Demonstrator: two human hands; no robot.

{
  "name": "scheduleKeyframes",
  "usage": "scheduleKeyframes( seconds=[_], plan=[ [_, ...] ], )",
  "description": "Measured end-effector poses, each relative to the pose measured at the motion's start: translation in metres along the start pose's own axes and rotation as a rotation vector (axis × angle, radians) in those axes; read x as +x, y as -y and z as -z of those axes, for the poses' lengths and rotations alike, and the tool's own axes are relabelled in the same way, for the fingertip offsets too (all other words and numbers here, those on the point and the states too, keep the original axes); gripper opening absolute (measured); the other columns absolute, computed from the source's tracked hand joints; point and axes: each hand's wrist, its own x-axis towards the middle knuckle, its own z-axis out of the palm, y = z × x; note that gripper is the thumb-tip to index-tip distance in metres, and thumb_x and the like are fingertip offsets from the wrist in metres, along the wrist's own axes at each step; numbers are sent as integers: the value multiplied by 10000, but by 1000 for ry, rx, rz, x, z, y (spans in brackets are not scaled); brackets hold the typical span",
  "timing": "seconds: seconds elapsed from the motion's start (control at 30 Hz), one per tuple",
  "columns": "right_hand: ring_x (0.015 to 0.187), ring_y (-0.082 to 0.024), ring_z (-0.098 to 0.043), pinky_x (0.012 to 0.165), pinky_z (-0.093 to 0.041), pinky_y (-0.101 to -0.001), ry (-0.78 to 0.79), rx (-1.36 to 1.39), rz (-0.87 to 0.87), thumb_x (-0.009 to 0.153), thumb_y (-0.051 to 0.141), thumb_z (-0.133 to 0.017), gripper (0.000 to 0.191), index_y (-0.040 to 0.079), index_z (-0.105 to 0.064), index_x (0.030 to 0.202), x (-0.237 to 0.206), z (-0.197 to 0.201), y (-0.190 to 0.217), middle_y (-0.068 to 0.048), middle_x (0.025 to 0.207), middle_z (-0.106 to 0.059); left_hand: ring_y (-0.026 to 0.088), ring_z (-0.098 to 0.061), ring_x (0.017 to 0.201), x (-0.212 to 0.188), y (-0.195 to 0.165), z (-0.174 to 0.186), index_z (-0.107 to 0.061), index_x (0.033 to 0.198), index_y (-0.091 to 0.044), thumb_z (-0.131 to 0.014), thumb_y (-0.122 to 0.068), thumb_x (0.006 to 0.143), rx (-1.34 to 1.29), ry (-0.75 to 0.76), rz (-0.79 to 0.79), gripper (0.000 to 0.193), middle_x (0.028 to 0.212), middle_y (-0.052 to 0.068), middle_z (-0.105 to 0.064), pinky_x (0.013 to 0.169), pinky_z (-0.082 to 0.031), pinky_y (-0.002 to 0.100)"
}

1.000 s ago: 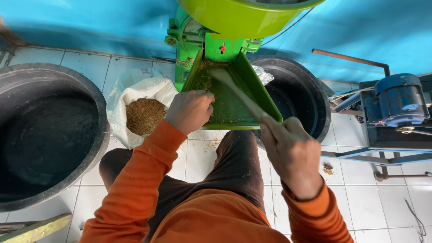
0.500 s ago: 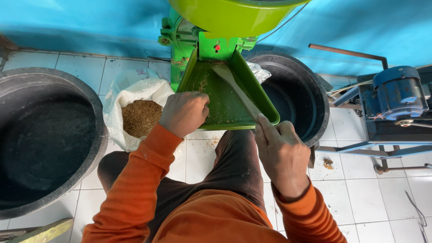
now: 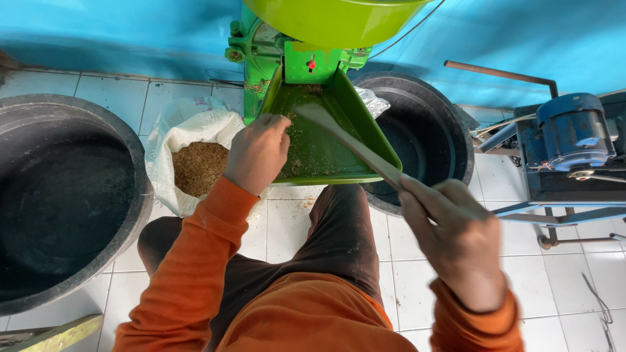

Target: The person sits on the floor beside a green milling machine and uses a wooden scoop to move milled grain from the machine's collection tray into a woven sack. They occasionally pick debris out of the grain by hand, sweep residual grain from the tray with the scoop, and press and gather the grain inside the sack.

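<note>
Left hand (image 3: pixel 256 154): fingers curled on the edge of the green tray (image 3: pixel 326 140).
Right hand (image 3: pixel 456 238): fingers wrapped tight around a flat stick (image 3: pixel 349 140).
Stick: tip lies in the tray.
Sack (image 3: pixel 189 156): just left of the tray.

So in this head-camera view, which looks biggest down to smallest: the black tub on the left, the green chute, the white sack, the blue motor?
1. black tub
2. green chute
3. white sack and blue motor look alike; unranked.

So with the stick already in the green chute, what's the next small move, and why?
Probably draw the stick down the green chute toward its lip. Brown crumbs cling to the floor of the chute, the right hand grips the stick's near end, and the left hand rests on the left rim.
</note>
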Motion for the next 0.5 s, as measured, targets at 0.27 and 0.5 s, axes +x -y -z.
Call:
scheduleKeyframes(
  seconds=[0.27, 0.5],
  plan=[
    [540, -114, -623, 498, -475, -316, 209, 75, -30, 811, 127, -793, 262, 75, -772, 1067, -1, 85, 10, -22, 716, -662, 287, -746, 802, 9, 3, 12, -682, 1131, -24, -610, 59, 954, -289, -82, 133, 209, 999, 158, -750, 701, -597, 390],
    [539, -127, -614, 461, -457, -306, 304, 65, 223, 840, 200, -786, 225, 118, -778, 1049, 22, 77, 10, -11, 760, -672, 344, -726, 838, 4, -2, 59, -672, 1110, -2, -614, 30, 959, -139, 103, 67, 165, 966, 189, -744, 726, -580, 421]
  ],
)
